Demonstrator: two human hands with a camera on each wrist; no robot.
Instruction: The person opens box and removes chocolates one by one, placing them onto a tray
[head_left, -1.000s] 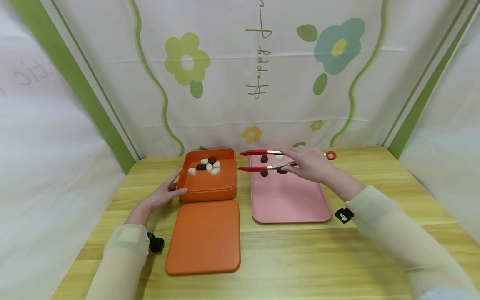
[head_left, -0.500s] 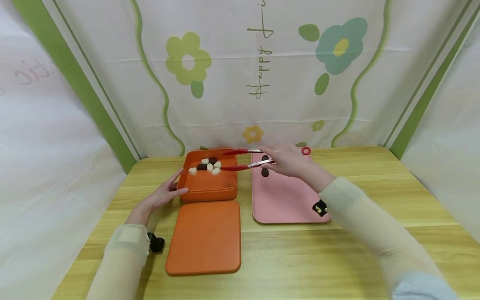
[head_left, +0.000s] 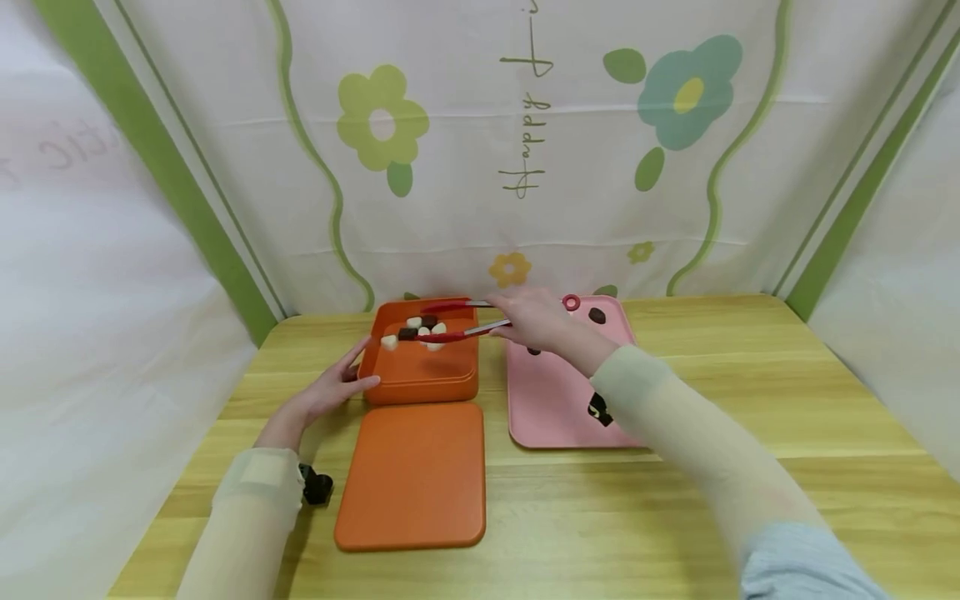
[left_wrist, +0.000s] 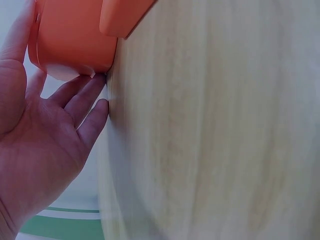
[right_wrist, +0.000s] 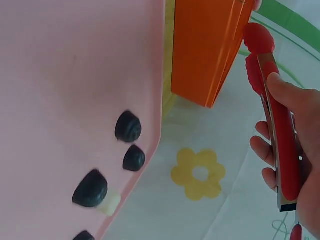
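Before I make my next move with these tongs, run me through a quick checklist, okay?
1. Left hand at the orange box: ok, it rests against the box's left side.
2. Right hand holding the tongs: ok, fingers and thumb are round them.
3. Tong tips apart over the box: ok.
4. Tips touching the white pieces: cannot tell, they overlap in the head view.
5. Orange lid off: ok, it lies in front of the box.
6. Pink tray fully visible from above: not ok, your right hand and arm cover part of it.
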